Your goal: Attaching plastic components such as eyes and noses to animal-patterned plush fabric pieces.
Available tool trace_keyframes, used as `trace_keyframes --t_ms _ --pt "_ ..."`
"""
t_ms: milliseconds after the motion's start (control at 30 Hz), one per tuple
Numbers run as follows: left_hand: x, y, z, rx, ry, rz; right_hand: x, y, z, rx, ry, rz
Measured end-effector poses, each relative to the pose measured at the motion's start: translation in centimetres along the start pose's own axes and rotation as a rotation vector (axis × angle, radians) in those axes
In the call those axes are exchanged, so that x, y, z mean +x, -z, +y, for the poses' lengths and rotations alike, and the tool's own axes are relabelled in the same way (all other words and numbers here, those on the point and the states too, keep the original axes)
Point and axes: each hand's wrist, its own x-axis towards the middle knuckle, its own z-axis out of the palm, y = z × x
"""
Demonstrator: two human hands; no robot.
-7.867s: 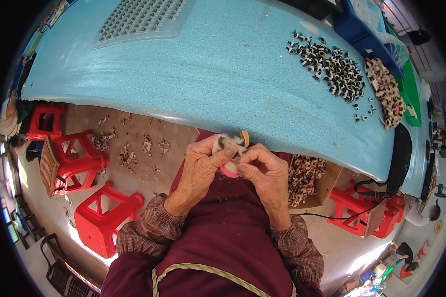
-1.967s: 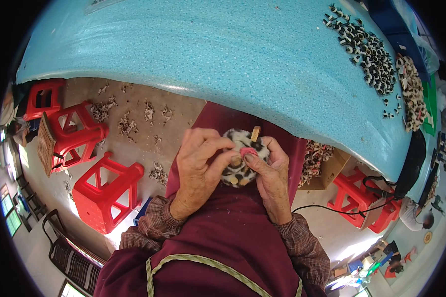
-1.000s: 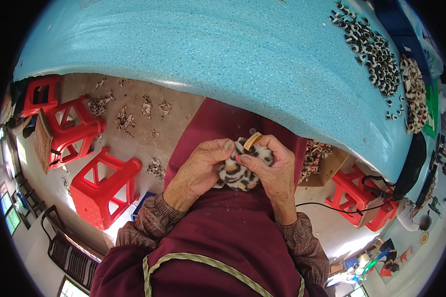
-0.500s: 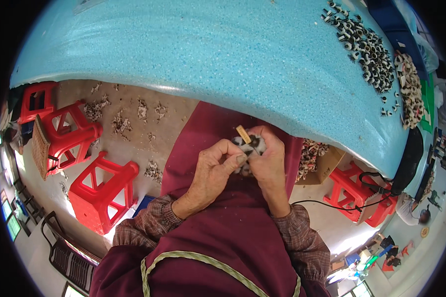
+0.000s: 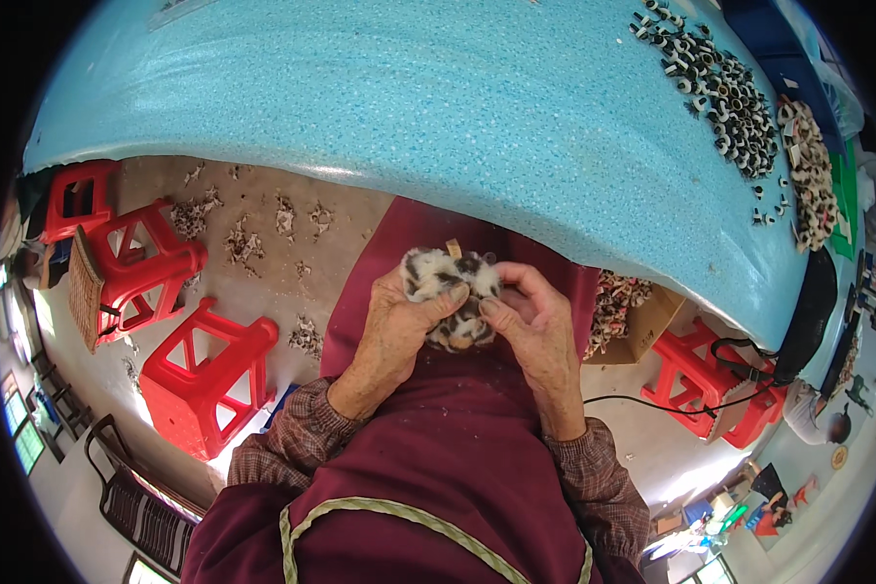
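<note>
Over the lap of my maroon apron (image 5: 438, 419) I hold a small furry plush piece (image 5: 426, 274), white with black and brown patches. A tan tag (image 5: 454, 248) stands up from its far side. My left hand (image 5: 394, 321) is wrapped round its left side, thumb pressed on the middle of the fur. From the right, my right hand (image 5: 535, 331) pinches the piece with thumb and curled fingers. Both thumb tips lie close together at its centre. What is between them is too small to make out.
The blue speckled tabletop (image 5: 360, 97) curves ahead of my hands. At its far right lie a heap of small black-and-white parts (image 5: 730, 107) and furry pieces (image 5: 810, 180). Red stools (image 5: 204, 380) stand at left and right. A cardboard box (image 5: 642, 331) of furry pieces sits under the table.
My left hand has shifted onto the plush piece's left side. The piece is turned and shows more of its fur. My right hand has loosened from around it and moved slightly right and down.
</note>
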Motion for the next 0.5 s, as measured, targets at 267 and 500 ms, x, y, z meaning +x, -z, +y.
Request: trace_keyframes --t_ms 267,500 --pt "0.0 0.0 -0.6 0.006 -0.020 0.002 0.2 0.3 1.0 0.088 0.084 0.094" --pt "-0.1 -0.2 -0.6 0.100 -0.168 0.072 -0.5 -1.4 -0.5 -0.027 0.117 0.154"
